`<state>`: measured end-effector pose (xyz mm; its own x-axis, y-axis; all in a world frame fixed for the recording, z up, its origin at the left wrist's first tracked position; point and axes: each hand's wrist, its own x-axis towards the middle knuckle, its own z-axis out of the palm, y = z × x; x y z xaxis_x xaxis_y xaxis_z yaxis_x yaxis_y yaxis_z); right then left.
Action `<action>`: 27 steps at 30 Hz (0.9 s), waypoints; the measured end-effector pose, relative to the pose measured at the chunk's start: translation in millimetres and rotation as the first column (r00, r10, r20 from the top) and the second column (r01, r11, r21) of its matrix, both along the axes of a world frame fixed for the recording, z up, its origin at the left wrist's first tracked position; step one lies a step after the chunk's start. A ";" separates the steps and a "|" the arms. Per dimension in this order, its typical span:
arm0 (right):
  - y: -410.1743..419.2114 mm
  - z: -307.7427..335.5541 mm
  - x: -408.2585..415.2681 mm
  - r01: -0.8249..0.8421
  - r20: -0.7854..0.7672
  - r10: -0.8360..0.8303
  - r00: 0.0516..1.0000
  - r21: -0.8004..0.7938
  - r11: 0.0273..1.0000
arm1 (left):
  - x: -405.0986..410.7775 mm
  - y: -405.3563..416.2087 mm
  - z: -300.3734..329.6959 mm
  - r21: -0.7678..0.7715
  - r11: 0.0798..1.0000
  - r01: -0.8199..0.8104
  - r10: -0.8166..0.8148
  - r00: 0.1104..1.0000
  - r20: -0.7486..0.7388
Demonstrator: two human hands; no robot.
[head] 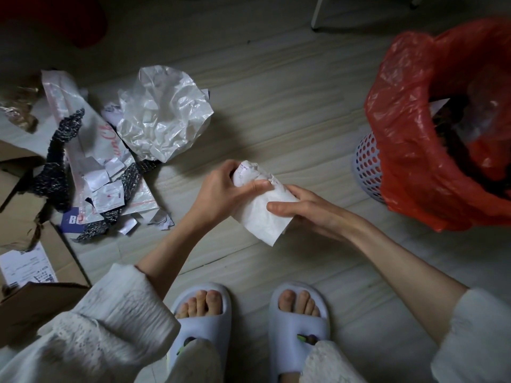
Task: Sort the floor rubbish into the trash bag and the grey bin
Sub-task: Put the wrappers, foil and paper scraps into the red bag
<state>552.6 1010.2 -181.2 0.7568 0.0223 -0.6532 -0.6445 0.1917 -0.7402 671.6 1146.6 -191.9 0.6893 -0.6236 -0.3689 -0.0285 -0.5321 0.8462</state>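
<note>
Hidden, cropped and unreadable parts

The red plastic trash bag (398, 111) runs off the right edge, its dark contents indistinct; it covers most of the pale perforated plastic basket (366, 164). The torn brown cardboard box (41, 299) is cut by the left edge, and print on its white shipping label (26, 268) is too small to read. A dark red shape (83, 20) at top left is unidentifiable.
</note>
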 end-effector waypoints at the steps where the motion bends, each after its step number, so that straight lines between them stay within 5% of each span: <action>1: -2.2 4.2 0.5 0.035 0.017 -0.036 0.999 0.050 0.998 | 1.6 -2.4 4.0 -0.019 1.000 -0.022 0.022 1.000 -0.023; 6: -9.1 20.9 -0.7 0.229 0.051 -0.236 0.970 0.122 0.966 | 10.3 -5.1 30.3 -0.166 0.977 -0.131 0.100 0.978 -0.184; 11: -13.2 54.1 -3.8 0.426 0.224 -0.388 0.894 -0.158 0.891 | 18.1 -18.6 65.2 -0.179 0.983 0.039 -0.043 0.999 -0.016; 15: -30.8 89.8 -6.1 0.482 0.398 -0.333 0.855 -0.372 0.793 | 21.0 -40.2 96.6 -0.129 0.976 0.174 -0.153 0.976 0.154; 20: -71.6 148.1 -24.7 0.551 0.521 -0.251 0.816 -0.570 0.609 | 11.1 -93.1 142.3 -0.144 0.954 0.264 -0.184 0.891 0.415; 24: -119.6 184.9 -49.6 0.530 0.494 -0.205 0.845 -0.719 0.449 | -14.3 -145.1 149.6 -0.255 0.905 0.340 -0.212 0.881 0.424; 27: -152.6 188.5 -72.8 0.451 0.386 -0.252 0.887 -0.839 0.303 | -38.0 -165.8 129.9 -0.182 0.882 0.435 -0.319 0.834 0.449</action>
